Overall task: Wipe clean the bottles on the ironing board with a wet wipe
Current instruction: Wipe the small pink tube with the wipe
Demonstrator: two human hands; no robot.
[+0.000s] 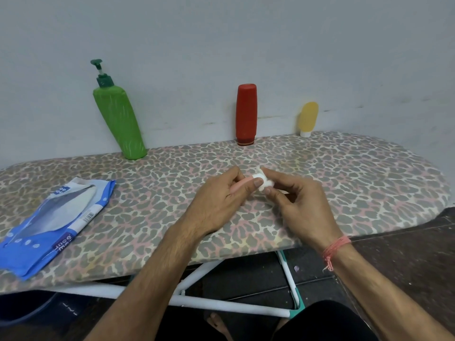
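Note:
My left hand (216, 198) grips a small pink tube bottle (240, 185), mostly hidden by the fingers, its white cap pointing right. My right hand (299, 205) pinches a white wet wipe (264, 182) against that cap end. Both hands hover over the middle of the ironing board (344, 173), which has a leopard-print cover. Along the wall stand a green pump bottle (118, 119) leaning at the left, a red bottle (246, 114) standing cap down in the middle, and a small yellow tube (308, 119) with a white cap at the right.
A blue wet-wipe pack (49, 227) lies flat on the board's left end, near the front edge. The board's rounded right end drops to a dark floor (406, 254). White metal legs (221, 303) show under the front edge.

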